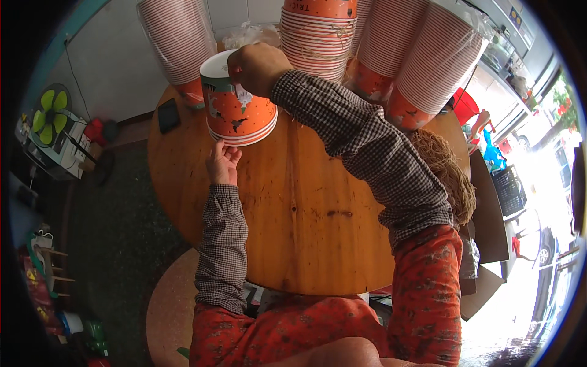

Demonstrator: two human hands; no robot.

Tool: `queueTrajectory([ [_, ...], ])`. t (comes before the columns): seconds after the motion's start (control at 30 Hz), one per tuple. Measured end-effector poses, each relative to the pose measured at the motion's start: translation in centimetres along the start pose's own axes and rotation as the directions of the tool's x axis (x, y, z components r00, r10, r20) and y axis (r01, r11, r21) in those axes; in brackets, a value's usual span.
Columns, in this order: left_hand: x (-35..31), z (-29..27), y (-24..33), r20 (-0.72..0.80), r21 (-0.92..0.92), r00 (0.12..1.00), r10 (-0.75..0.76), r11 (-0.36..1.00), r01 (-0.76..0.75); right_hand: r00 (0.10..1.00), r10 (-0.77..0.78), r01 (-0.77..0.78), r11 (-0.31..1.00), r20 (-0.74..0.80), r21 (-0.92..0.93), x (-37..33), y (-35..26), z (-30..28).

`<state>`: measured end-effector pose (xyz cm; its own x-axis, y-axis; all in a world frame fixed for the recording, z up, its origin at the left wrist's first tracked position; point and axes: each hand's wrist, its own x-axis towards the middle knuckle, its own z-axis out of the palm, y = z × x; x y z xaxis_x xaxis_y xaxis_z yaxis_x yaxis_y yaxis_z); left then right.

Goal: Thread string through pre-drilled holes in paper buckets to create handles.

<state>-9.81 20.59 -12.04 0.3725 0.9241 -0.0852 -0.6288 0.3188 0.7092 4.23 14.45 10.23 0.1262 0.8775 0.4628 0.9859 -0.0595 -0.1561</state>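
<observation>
A short nest of orange paper buckets (235, 125) stands upside down on the far left of the round wooden table (293, 202). Their white base faces up, and several striped rims show at the bottom. My right hand (262, 66) reaches across from the right, its fingers closed over the upper edge of the top bucket; the fingertips are partly hidden. Lower down, my left hand (224, 164) has its palm turned up, with thumb and fingertips against the near side of the bottom rims.
Tall stacks of nested buckets stand along the far edge: a wrapped stack (174, 43) at left, a twine-tied stack (318, 46) in the middle, a wrapped stack (437, 58) at right. A bundle of twine (449, 177) lies at the right edge. A dark phone-like object (169, 116) lies far left.
</observation>
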Motion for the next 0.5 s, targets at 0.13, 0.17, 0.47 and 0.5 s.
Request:
queueTrajectory([
  [0.13,0.2,0.2,-0.1,0.022,0.001,1.0,-0.02,1.0,0.02,0.999,-0.037,0.037,0.999,-0.019,-0.007,0.6,0.6,-0.4],
  [0.17,0.3,0.2,-0.1,0.019,-0.005,0.999,-0.026,1.0,0.026,0.998,-0.032,0.031,0.999,-0.046,-0.02,0.9,0.9,-0.3],
  [0.47,-0.1,0.4,-0.1,-0.013,0.002,0.998,-0.054,0.999,0.054,0.947,-0.221,0.198,0.973,-0.234,-0.118,1.6,1.8,-4.4],
  [0.5,0.3,0.1,-0.5,0.001,0.003,0.998,-0.064,0.998,0.064,0.912,-0.325,0.255,0.927,-0.249,-0.274,2.0,3.1,-5.4],
])
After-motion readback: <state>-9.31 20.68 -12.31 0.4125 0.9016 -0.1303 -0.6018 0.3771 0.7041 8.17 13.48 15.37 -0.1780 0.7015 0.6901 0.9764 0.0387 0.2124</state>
